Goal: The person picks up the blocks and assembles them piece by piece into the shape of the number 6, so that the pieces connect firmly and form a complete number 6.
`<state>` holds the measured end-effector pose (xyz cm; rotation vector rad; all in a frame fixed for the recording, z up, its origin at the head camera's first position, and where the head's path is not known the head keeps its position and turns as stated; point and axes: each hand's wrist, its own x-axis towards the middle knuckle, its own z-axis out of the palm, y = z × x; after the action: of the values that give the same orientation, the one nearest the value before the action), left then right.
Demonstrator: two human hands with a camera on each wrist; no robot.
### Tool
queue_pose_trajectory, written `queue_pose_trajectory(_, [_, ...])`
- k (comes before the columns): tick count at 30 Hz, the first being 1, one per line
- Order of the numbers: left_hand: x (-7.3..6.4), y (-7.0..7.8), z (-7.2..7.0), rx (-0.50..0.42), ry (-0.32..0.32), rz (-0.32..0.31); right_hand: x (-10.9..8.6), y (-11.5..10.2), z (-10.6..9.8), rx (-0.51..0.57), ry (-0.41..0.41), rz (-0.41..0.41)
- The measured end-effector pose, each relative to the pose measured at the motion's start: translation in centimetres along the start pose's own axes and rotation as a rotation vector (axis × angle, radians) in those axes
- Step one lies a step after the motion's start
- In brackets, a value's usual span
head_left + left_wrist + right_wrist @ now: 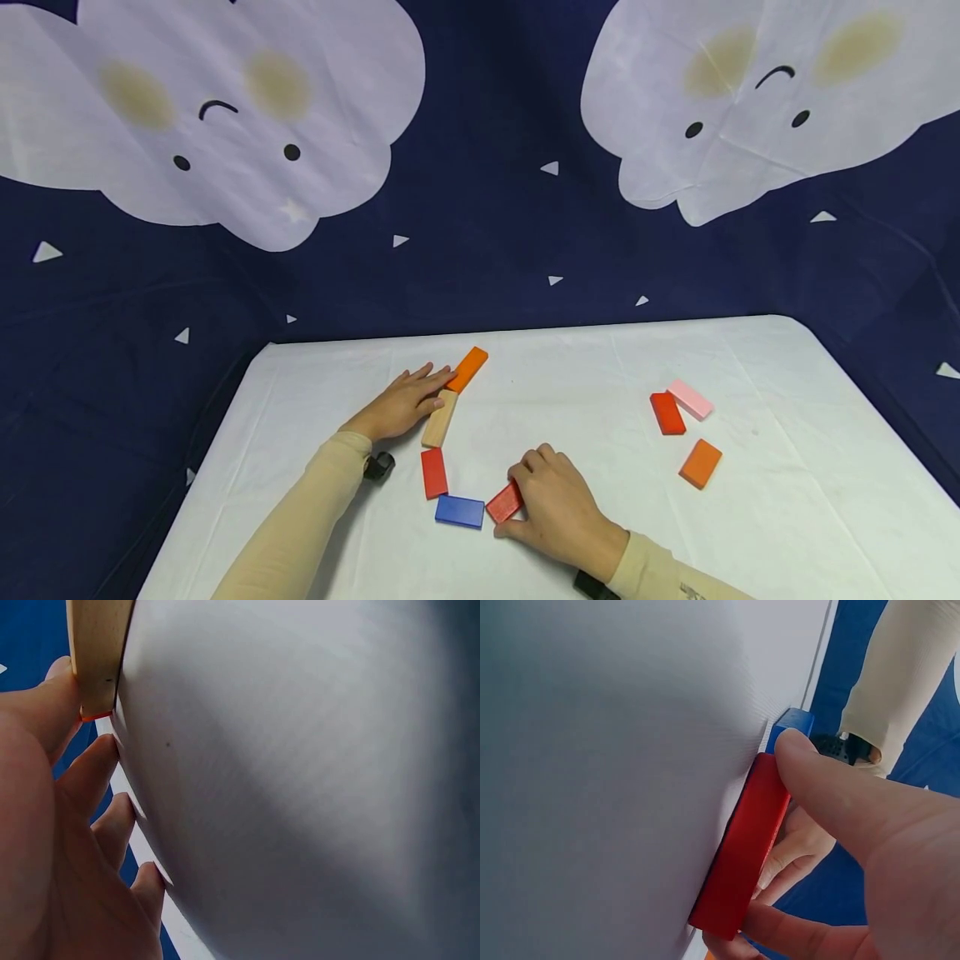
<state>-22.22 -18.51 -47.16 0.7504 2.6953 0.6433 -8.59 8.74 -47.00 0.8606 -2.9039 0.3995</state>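
Observation:
My right hand (558,504) pinches a red block (504,503) between thumb and fingers, low over the white cloth. Its left corner lies right by the end of a blue block (460,512). A second red block (433,473) stands at the blue one's upper left corner. From there a plain wooden block (439,418) and an orange block (468,369) carry the curved row toward the far edge. My left hand (405,403) rests with fingers extended beside these two, fingertips at their left sides. In the left wrist view the wooden block (97,660) is by the thumb.
Off to the right lie a red block (667,413), a pink block (690,399) touching or nearly touching it, and an orange block (701,463) nearer. White cloth (570,375) covers the table, and a dark blue curtain with clouds (487,167) hangs behind its far edge.

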Motion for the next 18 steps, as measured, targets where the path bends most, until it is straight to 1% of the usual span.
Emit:
queue_pose_trajectory(7, [-0.04, 0.11, -0.02, -0.003, 0.006, 0.0, 0.06, 0.06, 0.05, -0.021, 0.019, 0.003])
queue_pose_trajectory(12, [-0.05, 0.1, -0.02, -0.009, 0.006, -0.008, 0.15, 0.15, 0.06, -0.004, 0.007, -0.003])
queue_pose_trajectory(18, [-0.01, 0.06, 0.06, -0.01, 0.006, -0.004, 0.18, 0.23, 0.04, 0.017, -0.014, 0.006])
